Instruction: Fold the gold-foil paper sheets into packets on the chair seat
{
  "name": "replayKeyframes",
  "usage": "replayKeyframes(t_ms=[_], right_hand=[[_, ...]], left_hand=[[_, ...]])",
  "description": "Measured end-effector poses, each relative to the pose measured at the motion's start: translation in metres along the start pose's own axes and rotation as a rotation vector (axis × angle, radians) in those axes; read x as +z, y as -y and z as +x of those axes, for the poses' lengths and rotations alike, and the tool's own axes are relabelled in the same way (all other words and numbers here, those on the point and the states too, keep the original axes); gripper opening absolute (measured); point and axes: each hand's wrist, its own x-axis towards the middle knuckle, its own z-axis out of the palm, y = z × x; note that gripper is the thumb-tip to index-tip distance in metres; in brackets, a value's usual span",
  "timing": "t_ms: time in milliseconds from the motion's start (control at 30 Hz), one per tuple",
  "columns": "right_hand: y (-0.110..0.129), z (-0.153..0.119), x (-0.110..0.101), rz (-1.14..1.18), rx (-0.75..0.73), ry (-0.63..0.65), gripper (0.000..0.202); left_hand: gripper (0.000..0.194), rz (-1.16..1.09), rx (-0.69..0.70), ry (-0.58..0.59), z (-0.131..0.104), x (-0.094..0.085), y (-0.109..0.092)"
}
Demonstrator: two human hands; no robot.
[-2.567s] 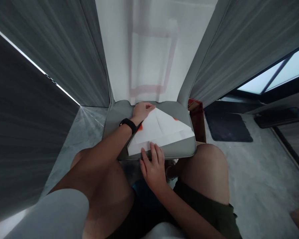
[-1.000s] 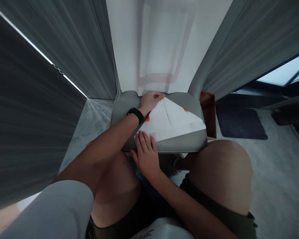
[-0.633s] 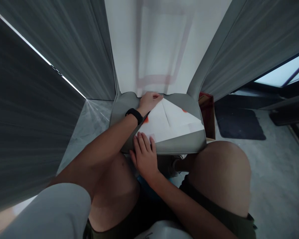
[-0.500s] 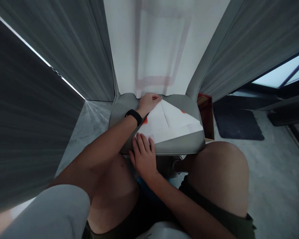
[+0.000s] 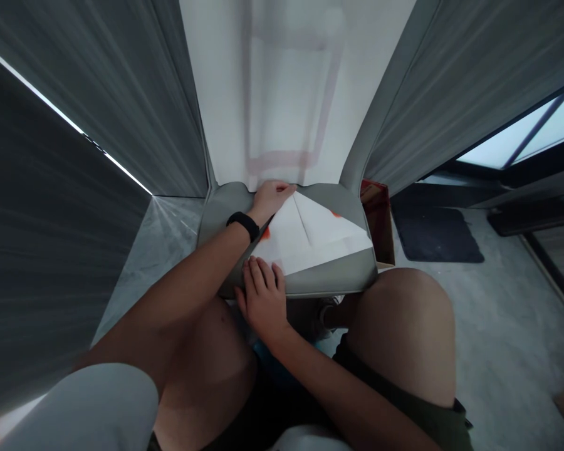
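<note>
A folded white paper (image 5: pixel 314 232) with small orange-red patches lies on the grey chair seat (image 5: pixel 329 275), its long edge towards me. My left hand (image 5: pixel 271 199), with a black band at the wrist, pinches the paper's top corner at the far side of the seat. Near the front edge, my right hand (image 5: pixel 264 297) rests with its fingers spread over the paper's lower left corner. A crease runs down from the top corner.
A white sheet with faint pink lines (image 5: pixel 282 100) covers the chair's backrest. Right of the seat stands an open cardboard box (image 5: pixel 380 222), with a dark mat (image 5: pixel 437 235) beyond it. Grey curtains (image 5: pixel 117 81) hang on both sides. My knees flank the seat's front.
The whole view has shifted slightly, so the chair, paper and hands appear a little further left and lower. Both hands keep the same places on the paper.
</note>
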Motion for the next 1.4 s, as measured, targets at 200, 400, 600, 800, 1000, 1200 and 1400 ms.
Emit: replayKeyframes(t_ms=[200,400,600,800,1000,1200,1400], right_hand=[[0.0,0.001,0.0,-0.008,-0.006,0.023,0.056],[0.001,0.001,0.003,-0.01,-0.014,-0.066,0.056],[0.001,0.005,-0.001,0.015,-0.024,-0.007,0.06],[-0.013,-0.004,-0.021,0.027,-0.133,-0.084,0.051],[-0.065,-0.057,-0.063,0.002,-0.221,-0.143,0.054],[-0.117,-0.092,-0.086,-0.028,-0.189,-0.023,0.084],[-0.124,-0.079,-0.073,-0.041,-0.331,-0.001,0.089]], left_hand=[[0.027,-0.078,-0.05,-0.001,0.0,0.002,0.001],[0.025,-0.06,-0.047,0.013,-0.002,-0.001,0.0],[0.024,0.031,0.024,0.051,-0.006,-0.012,-0.012],[0.018,0.065,-0.089,-0.026,-0.033,-0.026,-0.026],[0.019,0.006,-0.208,-0.361,-0.088,-0.028,-0.033],[0.023,0.074,-0.309,-0.624,-0.137,-0.028,-0.026],[0.027,0.129,-0.393,-0.83,-0.156,-0.034,-0.013]])
